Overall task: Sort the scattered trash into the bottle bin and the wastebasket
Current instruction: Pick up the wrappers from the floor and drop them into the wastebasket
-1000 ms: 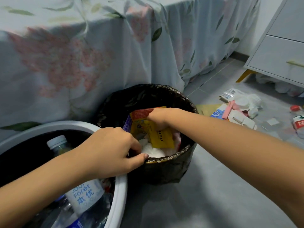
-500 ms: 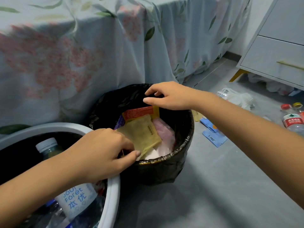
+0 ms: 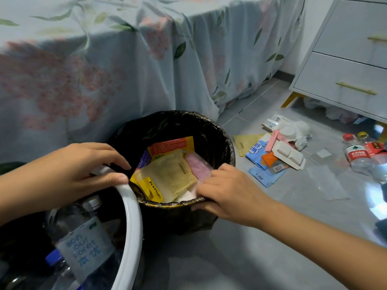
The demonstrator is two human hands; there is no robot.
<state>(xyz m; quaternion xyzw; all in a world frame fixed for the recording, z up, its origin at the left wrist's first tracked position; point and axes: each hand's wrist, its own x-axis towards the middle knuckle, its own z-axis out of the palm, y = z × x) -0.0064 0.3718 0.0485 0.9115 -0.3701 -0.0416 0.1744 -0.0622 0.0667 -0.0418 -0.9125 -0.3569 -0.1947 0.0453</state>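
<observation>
A wastebasket (image 3: 222, 132) lined with a black bag stands on the floor, holding yellow, orange and pink wrappers (image 3: 167, 176). My right hand (image 3: 226, 191) grips its near right rim, fingers curled inside and thumb under the edge. My left hand (image 3: 77, 172) grips the basket's near left rim, beside the white rim of the bottle bin (image 3: 129, 222), which holds clear plastic bottles (image 3: 83, 243). On the floor to the right lies a pile of paper and packet trash (image 3: 276, 151). Two plastic bottles (image 3: 364, 155) lie further right.
A bed with a floral sheet (image 3: 125, 65) hangs to the floor behind the two bins. A white drawer cabinet (image 3: 345, 76) on yellow legs stands at the far right. Flat clear plastic (image 3: 326, 183) lies on the grey tile floor.
My right hand came down from above the basket's far rim to grip its near right rim. My left hand shifted along the left rim. The view swung right.
</observation>
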